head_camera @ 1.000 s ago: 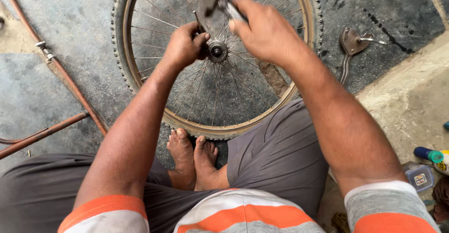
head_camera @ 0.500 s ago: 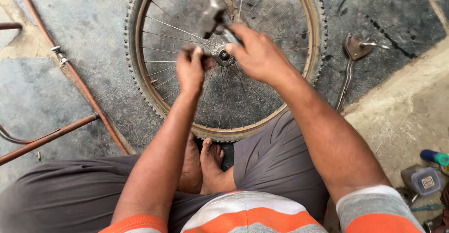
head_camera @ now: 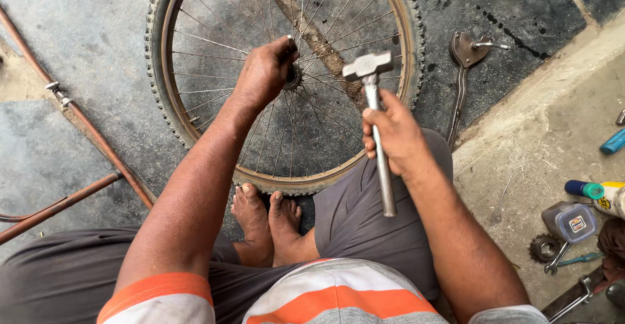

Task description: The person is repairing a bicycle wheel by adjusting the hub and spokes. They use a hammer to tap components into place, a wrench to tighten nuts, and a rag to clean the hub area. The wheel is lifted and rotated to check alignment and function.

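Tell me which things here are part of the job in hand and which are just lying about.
In use:
left hand gripping a tool at the hub
bicycle wheel
hammer in right hand

Lying about:
bent metal bracket
sprocket
spanner
small plastic jar
bottle
frame tubes

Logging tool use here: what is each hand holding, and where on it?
Right hand grips a hammer on its metal handle, just below the head. Left hand clasps a small tool at the wheel's hub; its grip point is hidden.

The bicycle wheel (head_camera: 195,135) lies flat on the floor. The left hand (head_camera: 263,73) grips a tool at the wheel hub (head_camera: 296,77). The right hand (head_camera: 394,132) holds a hammer (head_camera: 372,77) raised above the spokes, right of the hub.
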